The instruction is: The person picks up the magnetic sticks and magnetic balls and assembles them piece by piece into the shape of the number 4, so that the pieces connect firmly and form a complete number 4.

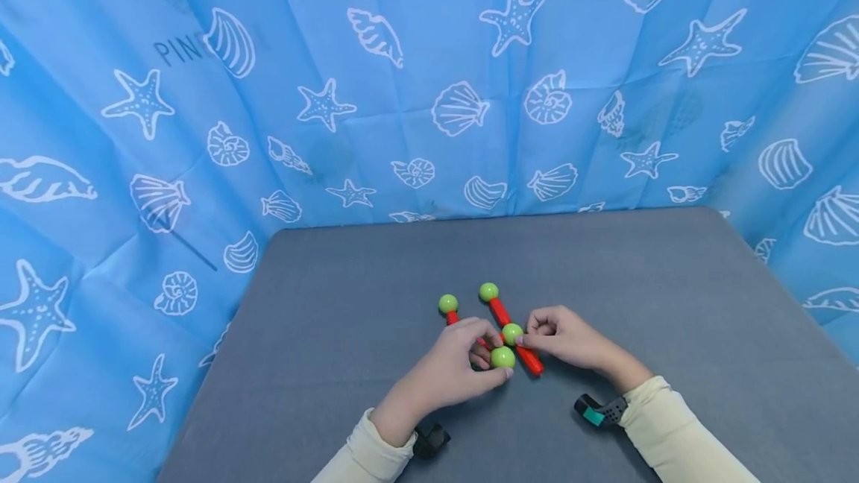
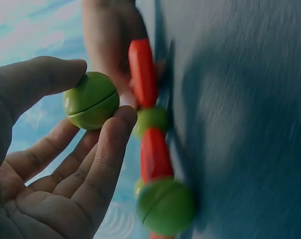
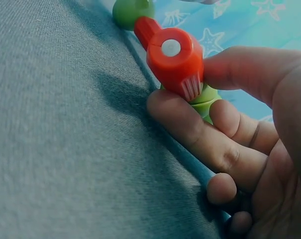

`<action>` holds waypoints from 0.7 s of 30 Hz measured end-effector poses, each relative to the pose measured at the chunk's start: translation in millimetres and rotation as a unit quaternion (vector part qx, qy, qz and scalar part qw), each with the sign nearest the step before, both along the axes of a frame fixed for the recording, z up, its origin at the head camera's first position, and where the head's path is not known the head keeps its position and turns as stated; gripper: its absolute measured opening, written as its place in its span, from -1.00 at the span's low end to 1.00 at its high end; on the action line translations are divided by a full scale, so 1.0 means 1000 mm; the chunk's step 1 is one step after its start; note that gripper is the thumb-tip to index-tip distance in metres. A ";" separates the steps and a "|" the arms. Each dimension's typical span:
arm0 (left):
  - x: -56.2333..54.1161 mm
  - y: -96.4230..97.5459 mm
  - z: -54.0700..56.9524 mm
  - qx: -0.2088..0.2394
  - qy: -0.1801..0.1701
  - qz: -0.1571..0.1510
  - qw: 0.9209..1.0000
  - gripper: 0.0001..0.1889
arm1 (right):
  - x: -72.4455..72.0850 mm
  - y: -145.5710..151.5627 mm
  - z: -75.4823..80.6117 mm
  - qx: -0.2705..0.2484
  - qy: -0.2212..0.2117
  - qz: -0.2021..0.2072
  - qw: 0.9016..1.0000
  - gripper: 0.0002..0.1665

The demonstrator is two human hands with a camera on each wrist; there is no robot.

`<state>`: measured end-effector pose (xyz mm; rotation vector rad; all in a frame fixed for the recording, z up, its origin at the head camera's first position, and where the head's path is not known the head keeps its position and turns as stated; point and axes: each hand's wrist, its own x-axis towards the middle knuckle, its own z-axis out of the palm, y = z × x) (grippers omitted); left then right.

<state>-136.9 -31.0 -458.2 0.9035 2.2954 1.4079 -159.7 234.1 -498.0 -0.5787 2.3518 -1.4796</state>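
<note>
Thumb and fingertips of my left hand (image 1: pixel 446 371) pinch a glossy green ball (image 2: pixel 91 101), which in the left wrist view appears apart from the red rods. Just to the right, my right hand (image 1: pixel 570 335) pinches a red rod (image 3: pixel 174 57) between thumb and index finger, its other fingers loosely curled. That rod has a round silvery end facing the right wrist camera. It joins a middle green ball (image 1: pixel 513 334), from which another red rod (image 1: pixel 499 311) runs to a far green ball (image 1: pixel 489 291). The left hand partly covers further red pieces.
Left of the joined rods, another green ball (image 1: pixel 448 304) tops a red rod (image 1: pixel 452 317). Everything lies on a grey cloth-covered table (image 1: pixel 349 297). A blue curtain (image 1: pixel 429 58) with white shell prints hangs behind the table and along its sides.
</note>
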 end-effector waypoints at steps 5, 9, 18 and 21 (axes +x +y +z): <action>0.008 0.013 -0.008 -0.012 0.005 -0.036 0.999 -0.77 | 0.000 0.001 -0.001 -0.017 0.008 0.012 1.000 -0.68; 0.011 0.022 -0.013 -0.018 0.018 -0.059 0.998 -0.76 | -0.001 0.001 -0.001 -0.028 0.013 0.020 0.999 -0.69; 0.014 0.032 -0.016 -0.049 0.077 -0.080 0.993 -0.76 | -0.002 0.001 -0.001 -0.016 0.003 0.012 1.000 -0.72; 0.015 0.036 -0.016 -0.055 0.085 -0.079 0.992 -0.77 | -0.001 0.001 -0.001 -0.011 0.005 0.008 1.000 -0.73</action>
